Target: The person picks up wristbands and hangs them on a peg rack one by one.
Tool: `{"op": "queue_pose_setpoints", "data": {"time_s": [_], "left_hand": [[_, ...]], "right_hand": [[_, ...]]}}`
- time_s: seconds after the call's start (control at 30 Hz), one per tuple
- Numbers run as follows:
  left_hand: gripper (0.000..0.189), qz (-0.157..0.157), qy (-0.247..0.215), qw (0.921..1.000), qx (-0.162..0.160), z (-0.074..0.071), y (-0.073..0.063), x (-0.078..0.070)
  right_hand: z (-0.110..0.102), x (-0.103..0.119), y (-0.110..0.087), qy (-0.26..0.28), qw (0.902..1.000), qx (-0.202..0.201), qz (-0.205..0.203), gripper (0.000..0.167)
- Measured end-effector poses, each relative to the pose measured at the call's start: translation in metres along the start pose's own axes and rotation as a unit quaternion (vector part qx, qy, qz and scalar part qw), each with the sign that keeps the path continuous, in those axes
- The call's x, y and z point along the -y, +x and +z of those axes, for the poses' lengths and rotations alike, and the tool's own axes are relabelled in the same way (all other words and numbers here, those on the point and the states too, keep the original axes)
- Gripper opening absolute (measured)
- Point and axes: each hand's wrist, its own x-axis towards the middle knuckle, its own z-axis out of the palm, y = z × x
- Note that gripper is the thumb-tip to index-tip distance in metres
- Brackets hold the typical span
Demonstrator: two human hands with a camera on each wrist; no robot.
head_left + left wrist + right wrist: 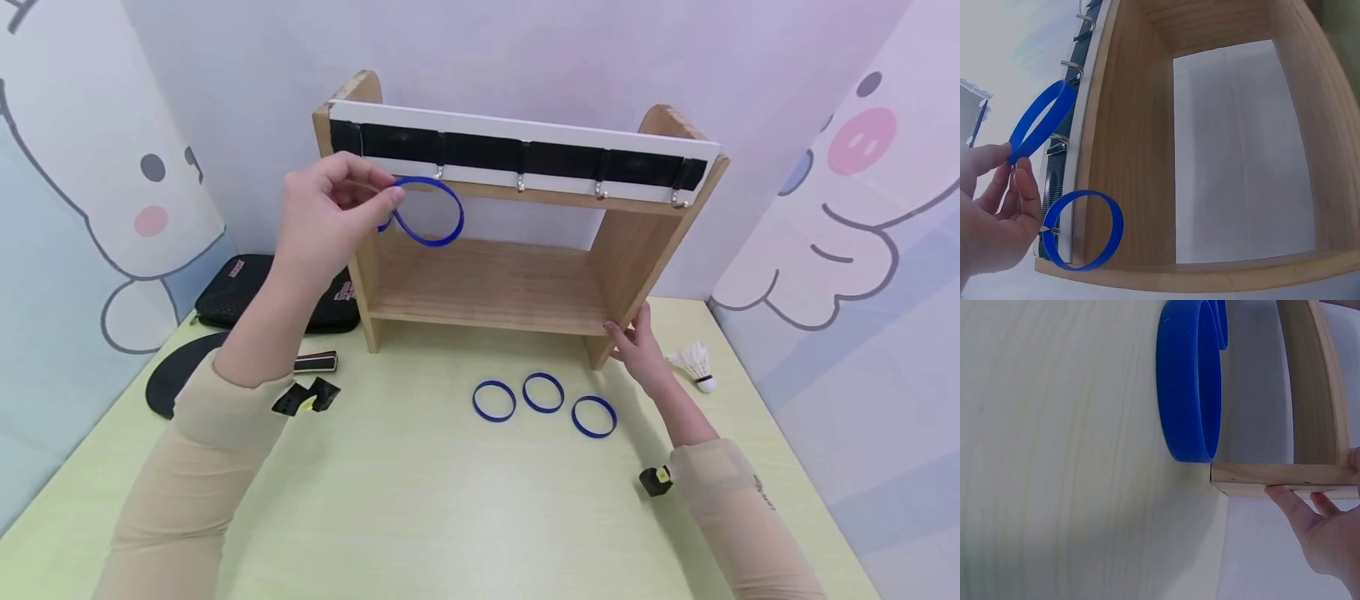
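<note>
My left hand (322, 208) pinches a blue wristband (435, 242) between thumb and fingertips, in front of the hook strip on a wooden shelf (487, 287). In the left wrist view, the held wristband (1054, 122) is tilted near the hooks. A second wristband (1116, 228) hangs from the hook at the shelf's left end; in the head view my left hand mostly hides it. My right hand (641, 354) grips the lower part of the shelf's right side panel, thumb on one face and fingers on the other.
Three blue wristbands (543, 407) lie on the table before the shelf. A shuttlecock (693, 365) is at the right. Leftward are a black zip case (232, 292) and a table tennis bat (318, 362), partly behind my left arm. Metal hooks (520, 182) line the white board.
</note>
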Motion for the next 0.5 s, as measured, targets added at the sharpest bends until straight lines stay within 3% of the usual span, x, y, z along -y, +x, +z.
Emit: {"op": "queue_pose_setpoints", "data": {"time_s": [0.27, 0.5], "left_hand": [[0.022, 0.003, -0.040, 0.9989, -0.026, 0.005, 0.008, 0.005], [0.028, 0.053, 0.035, 0.9968, -0.048, 0.011, 0.006, 0.010]], "right_hand": [[0.001, 0.000, 0.000, -0.004, 1.0000, 0.001, -0.005, 0.056], [0.001, -0.003, 0.000, 0.003, 0.9999, -0.002, -0.013, 0.055]]}}
